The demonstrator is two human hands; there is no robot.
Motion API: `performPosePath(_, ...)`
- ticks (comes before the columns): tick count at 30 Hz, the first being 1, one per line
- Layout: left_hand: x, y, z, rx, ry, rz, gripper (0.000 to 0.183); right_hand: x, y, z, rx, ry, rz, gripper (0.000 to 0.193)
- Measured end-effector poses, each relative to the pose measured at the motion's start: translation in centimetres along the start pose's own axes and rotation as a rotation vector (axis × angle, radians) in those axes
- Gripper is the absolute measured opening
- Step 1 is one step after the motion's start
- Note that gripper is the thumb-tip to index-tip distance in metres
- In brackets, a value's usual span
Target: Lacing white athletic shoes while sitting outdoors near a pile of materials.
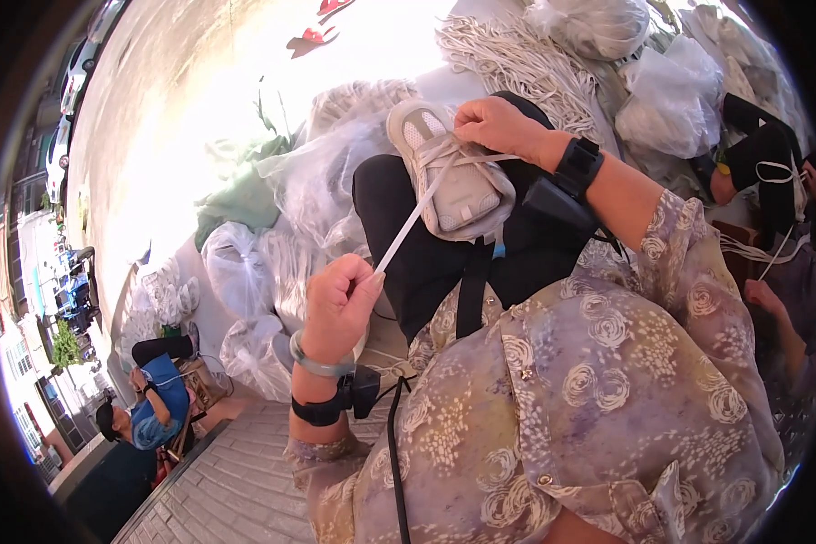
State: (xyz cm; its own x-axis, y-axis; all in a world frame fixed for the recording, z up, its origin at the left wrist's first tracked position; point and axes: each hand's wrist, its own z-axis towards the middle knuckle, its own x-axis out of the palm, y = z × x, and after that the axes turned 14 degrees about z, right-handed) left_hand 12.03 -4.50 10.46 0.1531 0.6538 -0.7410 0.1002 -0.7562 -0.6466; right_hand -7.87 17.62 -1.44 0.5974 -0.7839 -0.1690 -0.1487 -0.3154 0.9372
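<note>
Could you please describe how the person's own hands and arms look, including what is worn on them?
Both the left hand and right hand are without gloves. The left wrist wears a pale greyish bangle and, nearer the elbow, a black strap with a dark boxy device. The right wrist has a black band. The loose sleeves are lilac-beige with pale roses.

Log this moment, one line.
beige mesh sneaker: on lap | left hand: grips flat white lace, taut | right hand: at sneaker
</note>
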Motion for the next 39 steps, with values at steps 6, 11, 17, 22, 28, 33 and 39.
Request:
performPosePath(6, 0.1, 2.6, -0.1, -0.127, -0.183, 0.158, 0.011, -1.2, -0.8, -2.9, -0.319, 0.104, -0.195, 0.018)
performPosePath(11, 0.5, 2.9, 1.0, -0.092, -0.225, 0.349, 0.003, -1.4, -0.2, -4.4, -0.366, 0.117, -0.437, 0.019)
performPosePath(17, -0.3, 6.1, 0.2, -0.109, -0.206, 0.356, 0.007, -3.8, -1.0, -4.3, -0.334, 0.083, -0.404, 0.019)
performPosePath(22, 0.0, 7.1, -0.2, -0.243, -0.111, 0.160, 0.012, -3.2, -0.2, -4.4, -0.386, 0.179, -0.355, 0.015)
performPosePath(28, 0.9, 7.4, -0.1, 0.054, -0.254, 0.463, 0.012, -3.0, -1.5, -4.5, -0.471, 0.151, -0.703, 0.014)
performPosePath(33, 1.6, 11.2, -1.7, 0.018, -0.283, 0.790, 0.011, -4.7, -2.3, -5.3, -0.703, 0.079, -0.649, 0.008)
performPosePath(39, 1.8, 15.9, -4.1, -0.195, -0.156, 0.808, 0.016, -6.7, -3.1, -5.1, -0.656, 0.099, -0.638, 0.012)
